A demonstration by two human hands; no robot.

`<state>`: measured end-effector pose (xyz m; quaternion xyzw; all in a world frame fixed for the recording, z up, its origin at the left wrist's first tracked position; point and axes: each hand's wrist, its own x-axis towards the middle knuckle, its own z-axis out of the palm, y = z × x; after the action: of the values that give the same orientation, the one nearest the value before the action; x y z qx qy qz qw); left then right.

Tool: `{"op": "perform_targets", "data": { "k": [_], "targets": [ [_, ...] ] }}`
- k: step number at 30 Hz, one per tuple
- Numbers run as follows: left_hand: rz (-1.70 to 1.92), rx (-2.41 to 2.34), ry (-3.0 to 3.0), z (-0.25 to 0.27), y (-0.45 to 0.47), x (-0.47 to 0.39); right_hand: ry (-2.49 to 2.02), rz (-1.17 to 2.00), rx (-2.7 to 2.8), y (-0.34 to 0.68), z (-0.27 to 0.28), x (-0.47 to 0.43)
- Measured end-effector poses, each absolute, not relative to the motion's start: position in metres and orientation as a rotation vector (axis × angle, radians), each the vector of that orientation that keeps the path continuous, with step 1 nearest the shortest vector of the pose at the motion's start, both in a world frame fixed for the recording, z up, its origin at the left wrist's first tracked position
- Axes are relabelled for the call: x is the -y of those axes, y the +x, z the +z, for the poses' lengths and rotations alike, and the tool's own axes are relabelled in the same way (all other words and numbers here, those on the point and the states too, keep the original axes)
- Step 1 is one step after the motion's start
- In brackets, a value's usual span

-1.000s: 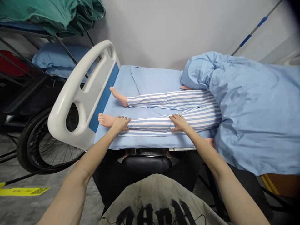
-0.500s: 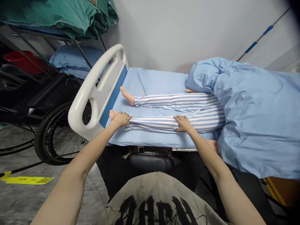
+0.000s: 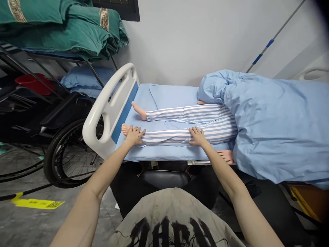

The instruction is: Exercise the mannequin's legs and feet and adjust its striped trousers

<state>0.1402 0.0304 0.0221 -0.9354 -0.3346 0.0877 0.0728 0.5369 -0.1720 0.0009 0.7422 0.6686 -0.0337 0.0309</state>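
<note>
Blue sheet (image 3: 169, 92); blue-white striped trousers (image 3: 210, 112), creased; 2 hands (image 3: 134, 136) (image 3: 197, 137) splayed on nearer leg (image 3: 167, 136).

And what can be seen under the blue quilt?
Striped trousers emerge from under the blue quilt, plus a hand at its near side and fingers at the far side. Anything else beneath is covered.

Wall (image 3: 169, 48): we are viewing a pale grey surface behind the bed (image 3: 177, 94).
Dark panel (image 3: 117, 8): we are seeing it at upper left.
Floor (image 3: 23, 230): we are seeing streaked grey.
End board (image 3: 116, 108): we are facing white with a blue strip, at the bed's left end.
Rack (image 3: 95, 73): we are seeing metal tubes bearing green bundles (image 3: 84, 37).
Pole (image 3: 269, 43): we are noting its slant beside the wall, at right.
Light: we are getting soft, even illumination.
</note>
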Motion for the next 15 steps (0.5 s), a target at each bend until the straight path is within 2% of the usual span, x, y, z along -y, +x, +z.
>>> {"op": "perform_targets", "data": {
  "k": [8,15],
  "targets": [
    [0.092,1.056,-2.862,0.0,0.155,-0.01,2.38,-0.029,-2.081,0.514,0.002,0.182],
    [-0.313,1.287,-2.931,-0.034,0.203,0.03,2.401,-0.119,-2.402,0.438,-0.007,0.153]
  ]
}}
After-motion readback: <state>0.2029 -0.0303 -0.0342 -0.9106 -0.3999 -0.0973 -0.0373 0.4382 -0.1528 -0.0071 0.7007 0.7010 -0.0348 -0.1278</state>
